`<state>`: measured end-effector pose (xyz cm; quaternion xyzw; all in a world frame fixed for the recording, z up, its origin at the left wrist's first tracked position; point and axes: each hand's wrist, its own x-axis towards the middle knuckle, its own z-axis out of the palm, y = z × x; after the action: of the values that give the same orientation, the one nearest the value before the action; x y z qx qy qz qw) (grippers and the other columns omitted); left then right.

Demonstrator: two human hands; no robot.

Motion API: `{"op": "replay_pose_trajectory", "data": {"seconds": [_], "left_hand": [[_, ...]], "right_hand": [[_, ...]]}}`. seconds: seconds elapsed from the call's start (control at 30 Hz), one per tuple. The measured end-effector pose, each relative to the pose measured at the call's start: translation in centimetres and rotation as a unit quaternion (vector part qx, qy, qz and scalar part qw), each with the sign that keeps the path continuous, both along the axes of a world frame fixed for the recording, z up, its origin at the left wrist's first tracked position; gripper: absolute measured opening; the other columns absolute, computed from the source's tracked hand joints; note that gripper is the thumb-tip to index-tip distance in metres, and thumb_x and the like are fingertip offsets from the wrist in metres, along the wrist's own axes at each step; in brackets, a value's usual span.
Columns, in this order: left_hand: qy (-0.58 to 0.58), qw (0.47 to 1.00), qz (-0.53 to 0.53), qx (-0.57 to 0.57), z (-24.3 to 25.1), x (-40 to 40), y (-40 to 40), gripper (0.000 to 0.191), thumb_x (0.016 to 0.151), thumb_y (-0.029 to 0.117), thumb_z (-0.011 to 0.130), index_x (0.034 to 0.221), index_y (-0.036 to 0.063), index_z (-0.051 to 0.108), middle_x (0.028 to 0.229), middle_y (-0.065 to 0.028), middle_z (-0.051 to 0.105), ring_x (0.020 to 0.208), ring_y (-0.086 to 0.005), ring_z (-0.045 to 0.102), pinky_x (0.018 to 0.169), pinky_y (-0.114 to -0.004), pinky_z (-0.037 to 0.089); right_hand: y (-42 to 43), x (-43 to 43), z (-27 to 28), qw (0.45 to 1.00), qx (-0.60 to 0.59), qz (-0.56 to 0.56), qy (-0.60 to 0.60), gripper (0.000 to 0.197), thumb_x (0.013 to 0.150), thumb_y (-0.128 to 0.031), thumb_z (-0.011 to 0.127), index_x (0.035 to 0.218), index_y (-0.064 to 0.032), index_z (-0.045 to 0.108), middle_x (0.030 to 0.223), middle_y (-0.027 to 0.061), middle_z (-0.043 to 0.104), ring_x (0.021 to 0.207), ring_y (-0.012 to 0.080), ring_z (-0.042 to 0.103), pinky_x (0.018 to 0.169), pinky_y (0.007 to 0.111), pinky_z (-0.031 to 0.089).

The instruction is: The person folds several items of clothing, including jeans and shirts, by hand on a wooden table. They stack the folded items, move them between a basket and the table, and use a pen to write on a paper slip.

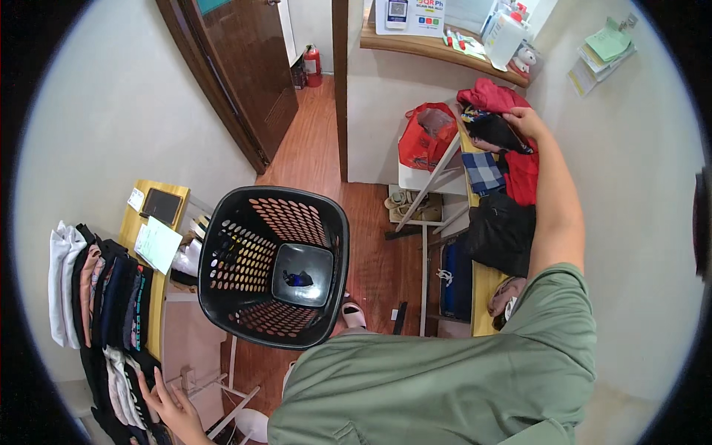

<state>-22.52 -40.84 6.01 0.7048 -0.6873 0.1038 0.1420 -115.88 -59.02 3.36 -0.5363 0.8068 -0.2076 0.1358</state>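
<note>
At the far end of the right-hand table, my right hand [527, 123] pinches the edge of a red garment [492, 95] lying on a pile of clothes. Under it lie a black patterned cloth [492, 132] and other fabrics, partly covered by the red one. My left hand [171, 409] has its fingers spread at lower left, beside a stack of folded clothes [119, 384] with white and black pieces. Whether its fingertips touch the stack I cannot tell. Between the tables stands a tall black plastic laundry basket [271, 196] with a small dark blue cloth [297, 278] on its bottom.
Folded garments [105, 295], a dark wallet-like case [162, 206] and papers [158, 243] lie on the left table. Along the right table are a checked cloth [484, 171] and a black garment [500, 231]. A red bag [425, 139] and shoes [409, 204] sit beyond. A wooden door [250, 72] stands ajar.
</note>
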Motion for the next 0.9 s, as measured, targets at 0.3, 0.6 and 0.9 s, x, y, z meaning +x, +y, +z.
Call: {"op": "replay_pose_trajectory", "data": {"seconds": [0.3, 0.6, 0.9], "left_hand": [[0.004, 1.0, -0.029, 0.009, -0.1, -0.7, -1.3, 0.043, 0.096, 0.003, 0.052, 0.139, 0.0082, 0.052, 0.152, -0.015, 0.032, 0.108, -0.0297, 0.052, 0.094, -0.038, 0.045], [0.01, 1.0, -0.025, 0.013, -0.1, -2.1, -1.4, 0.042, 0.095, 0.001, 0.052, 0.136, 0.0066, 0.053, 0.151, -0.0148, 0.034, 0.107, -0.0296, 0.053, 0.092, -0.037, 0.046], [0.013, 0.995, -0.097, -0.026, 0.6, -5.2, -4.0, 0.046, 0.089, -0.005, 0.054, 0.134, 0.007, 0.056, 0.15, -0.0145, 0.036, 0.101, -0.0273, 0.055, 0.087, -0.034, 0.048]], "right_hand": [[1.1, 2.0, 0.1, 0.995, 0.018, 0.094, 0.041, 0.055, 0.08, -0.015, 0.076, 0.131, -0.0023, 0.058, 0.104, 0.0115, 0.07, 0.093, 0.0211, 0.065, 0.084, 0.036, 0.05], [0.3, 5.1, 0.8, 0.979, 0.037, 0.12, 0.158, 0.057, 0.076, -0.011, 0.073, 0.13, -0.0029, 0.057, 0.12, 0.018, 0.061, 0.108, 0.0301, 0.06, 0.091, 0.037, 0.048], [-1.5, -2.5, 3.5, 0.919, -0.323, -0.103, 0.202, 0.027, 0.094, -0.021, 0.052, 0.118, -0.0103, 0.058, 0.111, 0.0221, 0.065, 0.104, 0.0433, 0.06, 0.086, 0.048, 0.048]]}}
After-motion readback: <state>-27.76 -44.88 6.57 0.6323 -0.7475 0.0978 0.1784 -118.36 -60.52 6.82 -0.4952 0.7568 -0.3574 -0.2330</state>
